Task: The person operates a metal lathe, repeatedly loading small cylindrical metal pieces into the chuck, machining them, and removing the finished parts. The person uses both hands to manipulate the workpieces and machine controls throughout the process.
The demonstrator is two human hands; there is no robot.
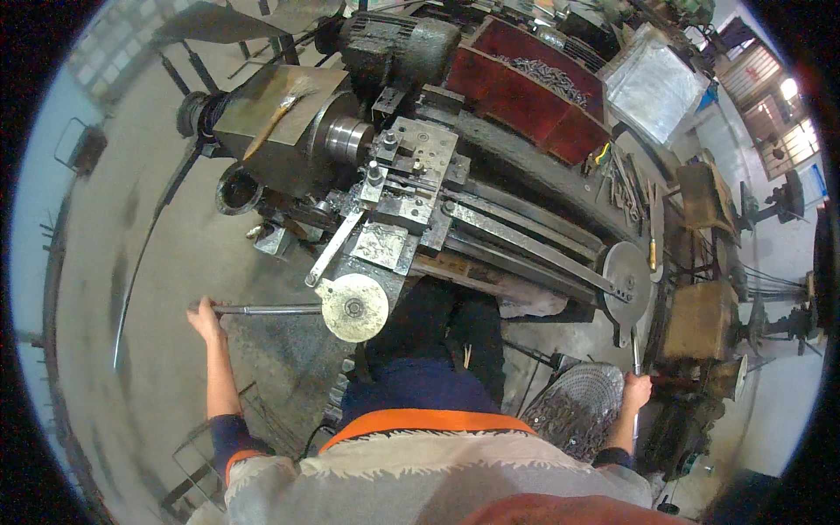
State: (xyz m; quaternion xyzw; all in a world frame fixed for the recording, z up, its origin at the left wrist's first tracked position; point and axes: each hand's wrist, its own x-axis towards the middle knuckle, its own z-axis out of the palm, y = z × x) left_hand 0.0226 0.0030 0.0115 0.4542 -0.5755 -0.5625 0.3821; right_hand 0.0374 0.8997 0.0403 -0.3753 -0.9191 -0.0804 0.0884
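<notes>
I stand in front of a metal lathe [490, 219]. My left hand [205, 317] is closed around the end of a long steel lever [267, 310] that runs to a round handwheel [353, 307] on the carriage. My right hand [636, 391] grips the crank handle [634, 350] hanging below the tailstock-end handwheel [626, 282]. The chuck [348, 140] is bare, and the tool post [413, 157] sits just right of it.
A paintbrush [282, 109] lies on the headstock top. A motor [398, 48] and a red tray of metal parts [525, 87] sit behind the lathe. A basket of metal swarf [577, 407] stands by my right leg. Wire racks [219, 446] are at lower left.
</notes>
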